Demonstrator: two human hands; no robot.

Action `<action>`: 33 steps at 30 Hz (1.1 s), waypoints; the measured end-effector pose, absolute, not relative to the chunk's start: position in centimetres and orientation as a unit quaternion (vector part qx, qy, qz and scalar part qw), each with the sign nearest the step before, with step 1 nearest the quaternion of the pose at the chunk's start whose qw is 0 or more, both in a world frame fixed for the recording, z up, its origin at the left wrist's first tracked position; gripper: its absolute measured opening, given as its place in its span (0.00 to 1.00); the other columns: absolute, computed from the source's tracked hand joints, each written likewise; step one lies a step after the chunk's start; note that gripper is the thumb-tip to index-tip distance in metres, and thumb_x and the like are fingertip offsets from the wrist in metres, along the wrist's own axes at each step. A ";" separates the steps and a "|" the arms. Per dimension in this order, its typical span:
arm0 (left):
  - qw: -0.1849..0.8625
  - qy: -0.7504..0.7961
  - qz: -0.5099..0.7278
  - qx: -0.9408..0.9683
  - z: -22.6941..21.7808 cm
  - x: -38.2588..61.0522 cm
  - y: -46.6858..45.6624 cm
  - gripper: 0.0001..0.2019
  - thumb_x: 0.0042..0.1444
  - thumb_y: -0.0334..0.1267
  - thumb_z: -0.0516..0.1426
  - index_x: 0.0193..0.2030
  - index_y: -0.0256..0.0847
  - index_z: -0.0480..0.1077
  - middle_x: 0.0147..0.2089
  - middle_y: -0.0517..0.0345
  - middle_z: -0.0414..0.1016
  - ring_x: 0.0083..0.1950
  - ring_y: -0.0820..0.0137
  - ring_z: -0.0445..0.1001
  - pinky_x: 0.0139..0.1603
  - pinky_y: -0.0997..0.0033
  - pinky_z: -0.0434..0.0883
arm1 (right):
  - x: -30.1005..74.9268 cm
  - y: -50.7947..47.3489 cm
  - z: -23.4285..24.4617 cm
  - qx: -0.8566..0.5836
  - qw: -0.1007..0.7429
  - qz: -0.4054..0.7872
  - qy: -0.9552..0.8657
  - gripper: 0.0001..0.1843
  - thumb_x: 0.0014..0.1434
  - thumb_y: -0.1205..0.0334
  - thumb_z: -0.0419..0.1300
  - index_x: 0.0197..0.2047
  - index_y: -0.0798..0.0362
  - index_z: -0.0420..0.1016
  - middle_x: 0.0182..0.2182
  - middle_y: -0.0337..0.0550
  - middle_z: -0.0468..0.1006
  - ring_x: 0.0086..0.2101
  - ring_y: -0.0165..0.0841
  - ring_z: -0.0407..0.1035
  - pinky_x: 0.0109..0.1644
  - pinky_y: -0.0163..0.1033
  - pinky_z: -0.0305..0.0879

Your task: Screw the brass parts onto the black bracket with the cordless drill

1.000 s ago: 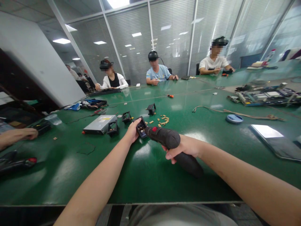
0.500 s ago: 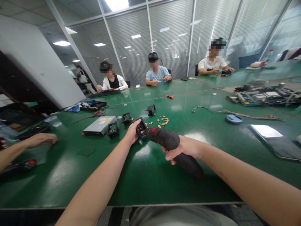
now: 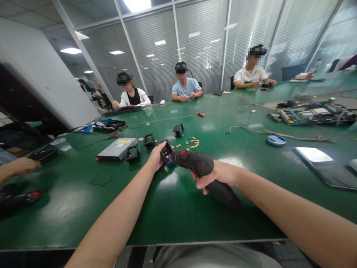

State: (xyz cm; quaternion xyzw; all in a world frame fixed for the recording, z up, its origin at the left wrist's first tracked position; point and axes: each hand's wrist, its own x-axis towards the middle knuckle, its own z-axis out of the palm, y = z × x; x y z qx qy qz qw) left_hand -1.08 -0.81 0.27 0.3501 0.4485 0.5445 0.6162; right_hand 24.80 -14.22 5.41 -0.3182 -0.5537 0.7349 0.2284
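Observation:
My right hand [image 3: 216, 177] is wrapped round the grip of a black electric screwdriver [image 3: 198, 165] with a red button. Its tip is pressed into a small black part [image 3: 167, 152] with a blue inside. My left hand [image 3: 155, 156] is closed on that part and holds it on the green table [image 3: 173, 201]. Just beyond lie several small tan pieces [image 3: 193, 142] and two black brackets [image 3: 149, 140], [image 3: 178, 129]. A grey disc drive [image 3: 116, 149] lies left of my left hand, with another black bracket [image 3: 132, 153] against it.
A tablet [image 3: 323, 163] and a blue round lid [image 3: 276, 140] lie at the right, with a cable [image 3: 279, 132] and circuit boards [image 3: 315, 112] behind. A neighbour's hand [image 3: 21, 166] and a black tool [image 3: 19, 198] are at the left. Three people sit at the far side.
My hands, the screwdriver and the part stay in place. The neighbour's hand at the left has pulled back towards the left edge. The view has shifted slightly.

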 end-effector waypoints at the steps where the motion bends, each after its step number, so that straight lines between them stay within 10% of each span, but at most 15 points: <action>1: 0.616 0.448 0.544 0.351 0.3 -1.1 -0.8 0.17 0.54 0.45 0.65 0.46 0.37 0.73 0.34 0.50 0.81 0.32 0.63 0.81 0.37 0.65 0.78 | 24.8 -14.2 5.4 -0.318 0.228 0.736 -0.552 0.20 0.38 0.66 0.74 0.34 0.56 0.72 0.26 0.36 0.75 0.22 0.31 0.73 0.27 0.37 0.73; 33: 0.632 0.452 0.542 0.321 0.5 -1.1 -1.0 0.17 0.54 0.46 0.65 0.46 0.37 0.73 0.35 0.48 0.81 0.33 0.62 0.82 0.38 0.63 0.79 | 24.7 -14.1 5.0 -0.308 0.244 0.732 -0.556 0.21 0.38 0.65 0.76 0.34 0.56 0.72 0.27 0.35 0.74 0.23 0.31 0.73 0.27 0.38 0.74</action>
